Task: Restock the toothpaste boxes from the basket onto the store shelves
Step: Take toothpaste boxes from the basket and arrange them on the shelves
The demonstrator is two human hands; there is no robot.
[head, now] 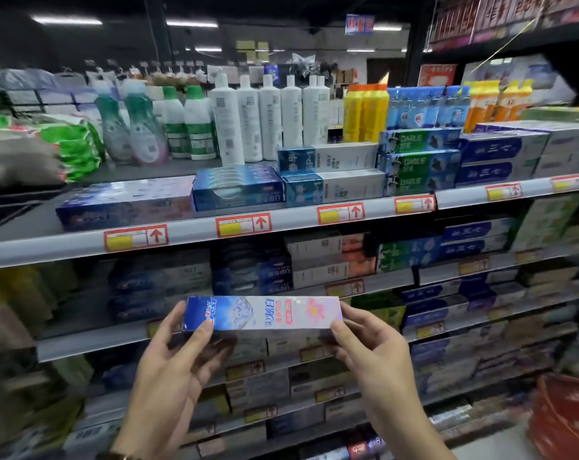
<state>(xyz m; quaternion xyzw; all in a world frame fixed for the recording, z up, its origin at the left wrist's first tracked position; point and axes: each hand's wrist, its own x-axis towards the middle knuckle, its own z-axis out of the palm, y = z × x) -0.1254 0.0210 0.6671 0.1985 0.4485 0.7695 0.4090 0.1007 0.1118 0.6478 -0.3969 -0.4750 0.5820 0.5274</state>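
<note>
A long blue, white and pink toothpaste box (263, 314) is held level in front of the lower shelves. My left hand (178, 363) grips its blue left end, thumb on the front face. My right hand (369, 350) grips its pink right end. A matching box (125, 204) lies on the top toothpaste shelf (188, 232) at the left. To its right sit blue boxes (238, 189), white-blue boxes (331, 174) and green Darlie boxes (419, 161). The red basket (563, 416) shows at the bottom right; its contents are hidden.
White, green and yellow bottles (268, 117) stand behind the boxes on the top shelf. Green packs (75, 144) lie at the far left. Lower shelves (347, 287) hold several rows of toothpaste boxes with red price tags. A dark gap shows on the left of the second shelf.
</note>
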